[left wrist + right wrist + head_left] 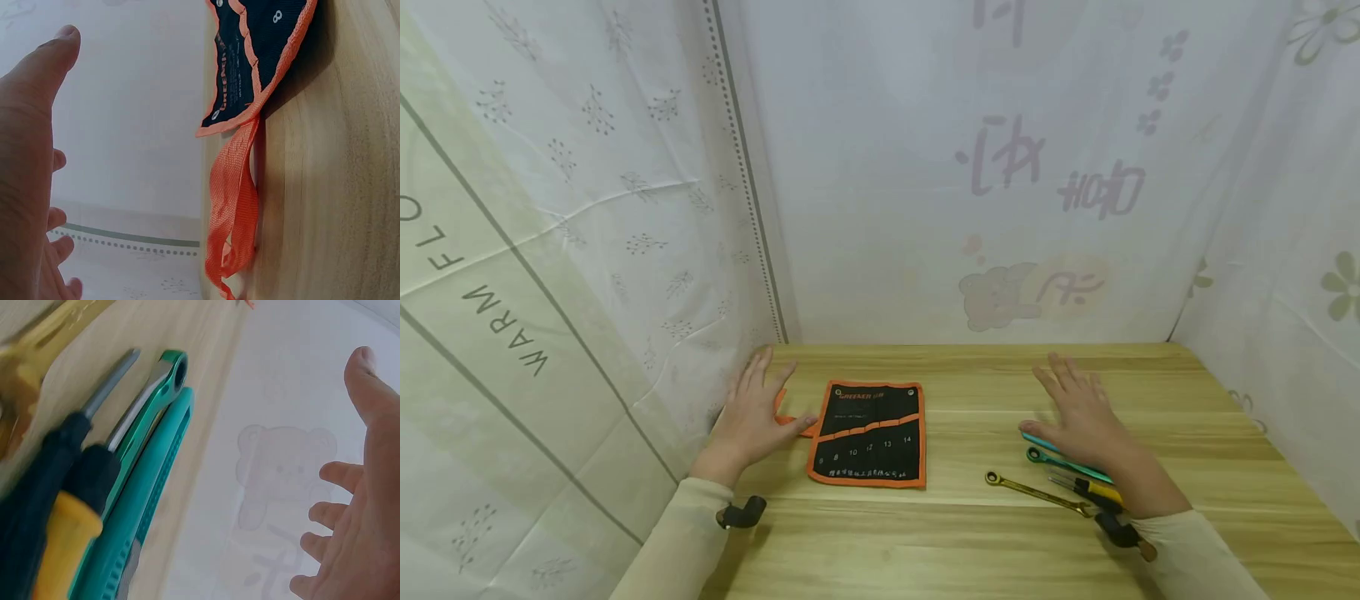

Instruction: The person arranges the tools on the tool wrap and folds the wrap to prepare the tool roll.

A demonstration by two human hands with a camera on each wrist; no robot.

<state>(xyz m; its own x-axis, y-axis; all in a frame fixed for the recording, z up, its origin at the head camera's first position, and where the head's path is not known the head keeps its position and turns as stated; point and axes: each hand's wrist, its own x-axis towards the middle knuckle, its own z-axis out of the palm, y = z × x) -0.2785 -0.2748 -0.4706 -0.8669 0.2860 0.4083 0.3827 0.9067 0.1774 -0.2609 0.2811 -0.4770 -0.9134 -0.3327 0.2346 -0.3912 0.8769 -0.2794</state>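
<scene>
A black tool pouch with orange edging [868,454] and numbered pockets lies flat on the table. Its orange strap [231,194] trails from the side nearest my left hand [748,429], which hovers beside the pouch with fingers spread, holding nothing. On the other side, my right hand [1086,425] is raised over a group of tools, its fingers extended and holding nothing. Under and beside it lie a gold ratchet wrench [1037,493], a green ratchet wrench [1071,466], two screwdrivers [75,512] with dark and yellow-black handles, and a slim teal tool [144,481] with ribbed sides.
The wood-grain table [880,542] runs back to a pale printed curtain [925,208]. More patterned cloth hangs along the left and right sides. A dark wrist mount [741,512] sits on the left sleeve, another [1116,530] on the right.
</scene>
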